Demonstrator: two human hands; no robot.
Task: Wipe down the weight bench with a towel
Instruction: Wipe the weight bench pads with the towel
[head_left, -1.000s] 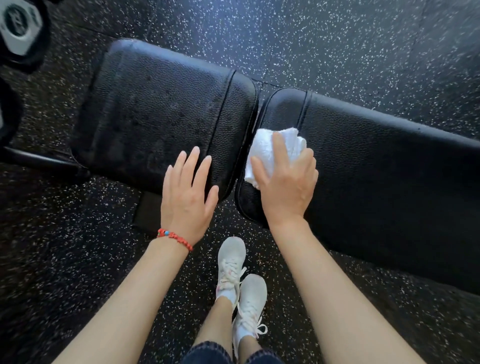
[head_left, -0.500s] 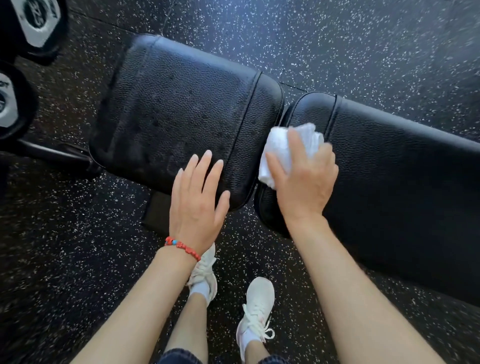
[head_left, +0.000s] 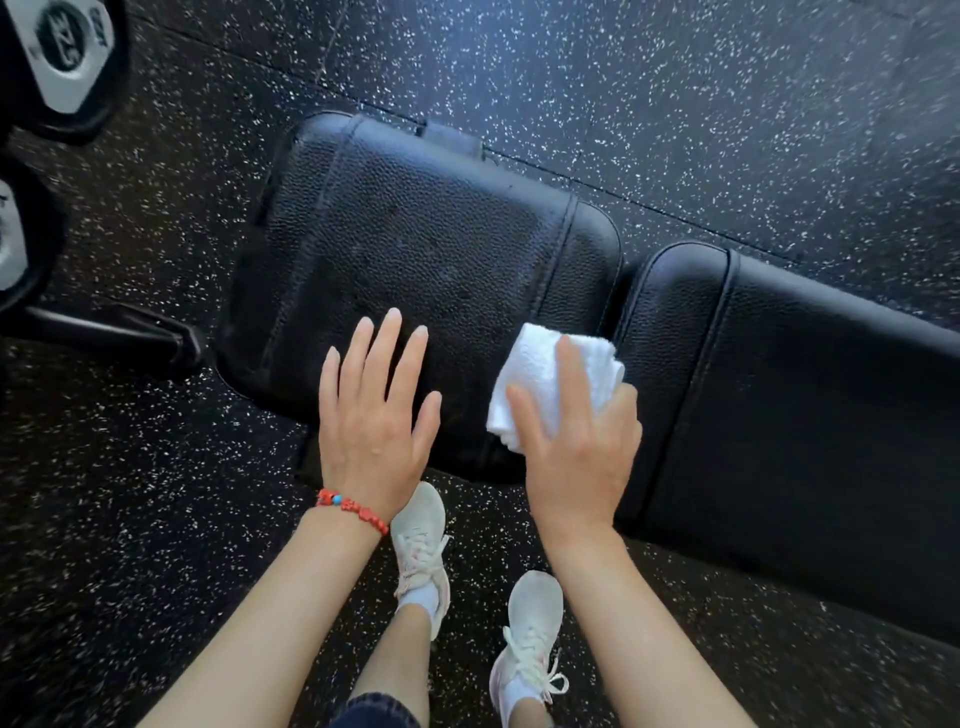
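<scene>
The weight bench has two black padded parts: a seat pad in the middle and a long back pad to the right, with a narrow gap between them. A folded white towel lies on the seat pad's near right corner, beside the gap. My right hand presses flat on the towel and holds it. My left hand, with a red bead bracelet on the wrist, rests flat with fingers spread on the seat pad's near edge, just left of the towel.
Black rubber floor with white speckles surrounds the bench. Dumbbell ends sit at the upper left, above a black bench foot. My white shoes stand on the floor close to the bench's near side.
The towel and my right hand have slid left, from the back pad's end across the gap onto the seat pad. My view and feet have shifted along the bench.
</scene>
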